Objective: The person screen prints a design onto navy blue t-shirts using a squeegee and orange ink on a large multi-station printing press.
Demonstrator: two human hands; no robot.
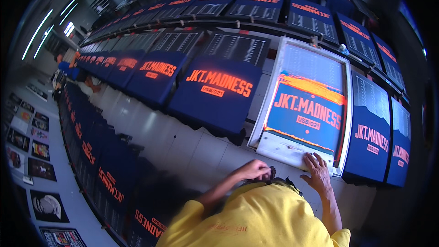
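A silk-screen frame (347, 110) with a pale rim lies over a navy printed piece on the table before me, slightly right of the middle. Orange ink (313, 88) spans its mesh in a thick band at the far side. Across the near end sits a wide whitish board (279, 147), edged with orange ink. My right hand (317, 170) rests on this board's right part, fingers stretched out and apart. Close to my waist, my left hand (254, 170) is closed with curled fingers, beside a small dark thing; what it holds, if anything, is hidden.
Navy garments (215, 96) with orange prints lie on boards in long rows ahead and to the left. More garments (369, 142) are right of the frame. A rail (256, 24) runs behind. Printed samples (48, 205) lie far left; a person (68, 67) is in the distance.
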